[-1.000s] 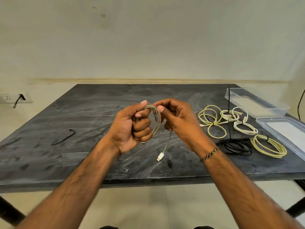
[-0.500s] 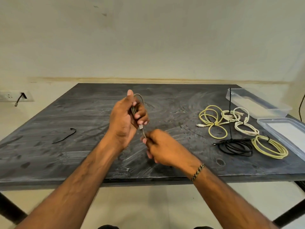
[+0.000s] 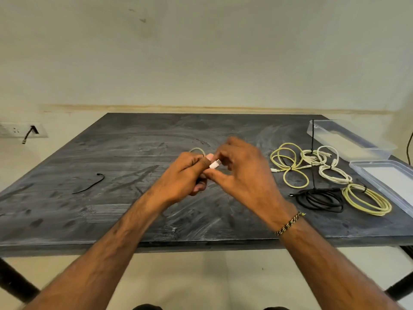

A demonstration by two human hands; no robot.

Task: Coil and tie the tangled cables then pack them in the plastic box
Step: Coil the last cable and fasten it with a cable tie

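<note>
**Inspector A:** Left hand (image 3: 187,173) has its fingers curled round a small coiled cable (image 3: 197,151), one loop showing just above the knuckles. The white plug (image 3: 215,164) lies between the two thumbs. Right hand (image 3: 243,173) is blurred; whether its fingers pinch the plug or only touch it, I cannot tell.

**Inspector B:** Risks?

**Inspector A:** If the left grip loosens, the stiff loops likely spring apart. The loose plug end could slip out before any tie goes on. The black tie (image 3: 89,185) lies on the table (image 3: 134,220) well out to the left of the left hand, so fetching it means freeing a hand.

**Inspector B:** The destination?

**Inspector A:** The plastic box (image 3: 348,139) sits far right of the right hand, beyond the bundled cables (image 3: 312,173).
</note>
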